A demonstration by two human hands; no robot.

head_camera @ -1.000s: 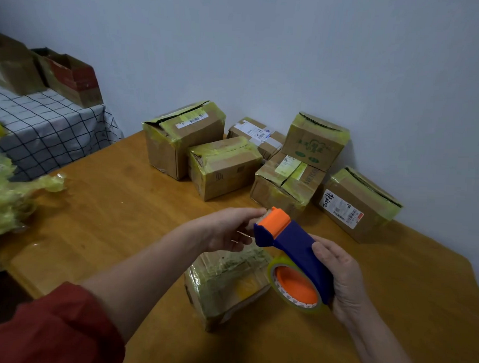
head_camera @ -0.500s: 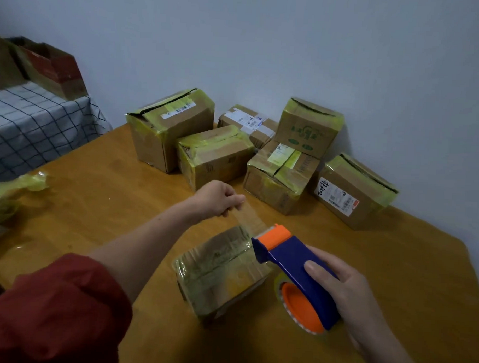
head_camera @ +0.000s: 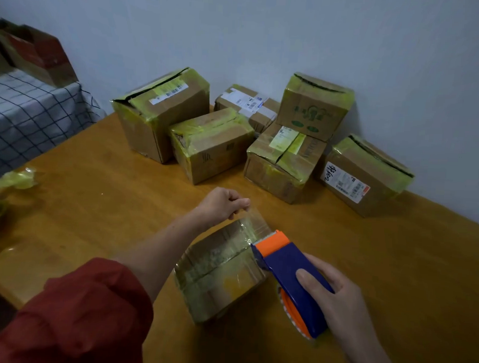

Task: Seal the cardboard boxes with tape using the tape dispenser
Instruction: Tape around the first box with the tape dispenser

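One near box, sealing begun; left hand pinches tape end, right hand grips dispenser. Next, probably: press tape down.

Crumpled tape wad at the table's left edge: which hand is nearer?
Left. The left hand, pinching the tape strip by the small box, lies right of the wad; the right hand on the dispenser is farther right.

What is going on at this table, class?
A person is taping a small cardboard box on a wooden table. The right hand grips the tape dispenser beside the box. The left hand pinches the end of the clear tape, stretched above the box top. Other boxes stand by the wall.
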